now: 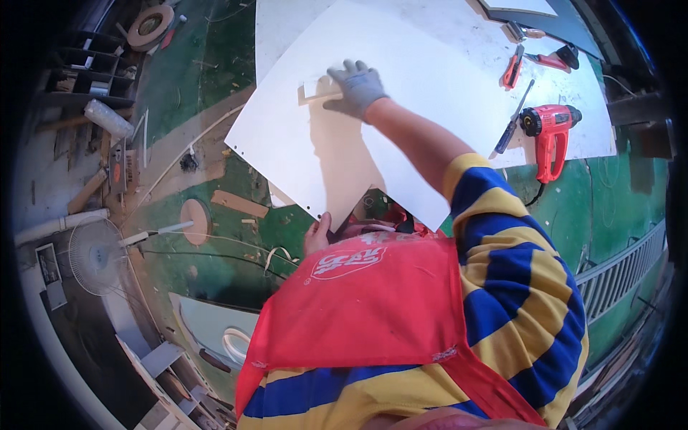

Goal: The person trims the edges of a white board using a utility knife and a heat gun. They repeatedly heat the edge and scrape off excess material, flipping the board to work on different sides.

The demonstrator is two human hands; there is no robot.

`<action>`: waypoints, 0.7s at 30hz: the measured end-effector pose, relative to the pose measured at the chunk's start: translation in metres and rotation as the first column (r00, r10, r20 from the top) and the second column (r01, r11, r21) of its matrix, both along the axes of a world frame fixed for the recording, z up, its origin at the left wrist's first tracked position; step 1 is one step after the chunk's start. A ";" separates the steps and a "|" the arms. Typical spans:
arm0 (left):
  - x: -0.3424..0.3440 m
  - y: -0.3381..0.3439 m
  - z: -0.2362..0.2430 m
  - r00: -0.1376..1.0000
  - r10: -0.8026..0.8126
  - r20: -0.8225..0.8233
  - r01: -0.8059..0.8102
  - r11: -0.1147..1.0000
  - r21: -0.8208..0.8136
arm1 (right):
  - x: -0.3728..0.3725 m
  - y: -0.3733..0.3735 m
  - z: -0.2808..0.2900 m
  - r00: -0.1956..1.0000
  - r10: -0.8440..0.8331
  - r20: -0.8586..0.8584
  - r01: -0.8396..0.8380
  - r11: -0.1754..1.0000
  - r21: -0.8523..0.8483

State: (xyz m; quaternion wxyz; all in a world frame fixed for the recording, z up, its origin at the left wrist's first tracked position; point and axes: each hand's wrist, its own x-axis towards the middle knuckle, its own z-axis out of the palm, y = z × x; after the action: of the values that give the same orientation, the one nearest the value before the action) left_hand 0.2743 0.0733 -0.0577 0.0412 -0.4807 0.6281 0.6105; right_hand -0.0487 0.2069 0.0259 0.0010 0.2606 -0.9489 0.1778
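A large white board [279, 143] with a V-shaped notch in its lower edge lies at an angle on a pale worktable [595, 143]. My right hand [355, 89], in a grey glove, rests on it with fingers spread, touching a small pale strip [313, 96]. Whether that strip is separate or part of a cutout, I cannot tell. My bare left hand [317, 233] grips the board's bottom edge beside the notch, partly hidden by it.
At the right lie a red heat gun [552, 140], a screwdriver [505, 136], a red knife [512, 72] and other tools [552, 61]. A fan [97, 254], tape roll [149, 25], shelving [86, 72] and offcuts [236, 204] are at left; a ladder [616, 265] is at lower right.
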 end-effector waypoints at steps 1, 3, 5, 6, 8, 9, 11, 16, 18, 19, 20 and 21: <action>0.004 0.000 -0.007 0.998 0.043 -0.049 -0.042 0.999 0.010 | -0.003 -0.007 -0.005 1.000 0.018 -0.006 -0.017 0.998 0.057; 0.003 -0.002 0.017 0.988 0.075 -0.132 -0.069 0.996 0.052 | -0.018 -0.002 -0.010 0.999 -0.005 -0.050 0.011 0.994 0.113; -0.002 -0.017 0.040 0.952 0.130 -0.279 -0.111 0.990 0.083 | -0.033 0.025 -0.002 0.989 -0.072 -0.132 0.088 0.989 0.116; -0.007 -0.021 0.070 0.927 0.142 -0.348 -0.134 0.990 0.049 | -0.045 0.045 0.000 0.974 -0.140 -0.175 0.154 0.986 0.068; -0.031 -0.034 0.117 0.881 0.160 -0.444 -0.192 0.981 -0.027 | -0.074 0.107 -0.010 0.929 -0.351 -0.116 0.361 0.929 0.078; -0.042 -0.045 0.141 0.864 0.143 -0.484 -0.188 0.981 -0.045 | -0.087 0.137 -0.023 0.873 -0.463 -0.151 0.474 0.879 0.046; -0.056 -0.086 0.174 0.855 0.062 -0.516 -0.164 0.974 -0.155 | -0.069 0.167 -0.007 0.882 -0.385 -0.271 0.442 0.875 0.195; -0.109 -0.119 0.292 0.809 -0.283 -0.514 0.049 0.906 -0.421 | 0.053 0.118 0.097 0.950 0.044 0.308 0.061 0.944 -0.323; -0.148 -0.105 0.332 0.706 -0.470 -0.530 0.184 0.845 -0.502 | 0.097 0.097 0.157 0.937 0.211 0.278 -0.064 0.887 -0.458; -0.165 -0.087 0.357 0.637 -0.559 -0.531 0.271 0.807 -0.524 | 0.108 0.092 0.191 0.943 0.236 0.232 -0.141 0.920 -0.365; -0.178 -0.066 0.380 0.561 -0.636 -0.530 0.346 0.762 -0.547 | 0.114 0.087 0.225 0.943 0.272 0.189 -0.218 0.940 -0.264; -0.191 -0.047 0.395 0.457 -0.664 -0.592 0.371 0.747 -0.551 | 0.108 0.080 0.255 0.967 0.133 0.216 -0.130 0.991 -0.030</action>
State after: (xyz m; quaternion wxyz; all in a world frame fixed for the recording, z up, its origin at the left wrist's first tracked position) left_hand 0.0838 0.0262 0.3376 -0.1236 0.0415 0.7976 0.5889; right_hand 0.0592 0.2868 0.2807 -0.1125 0.3020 -0.9226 0.2122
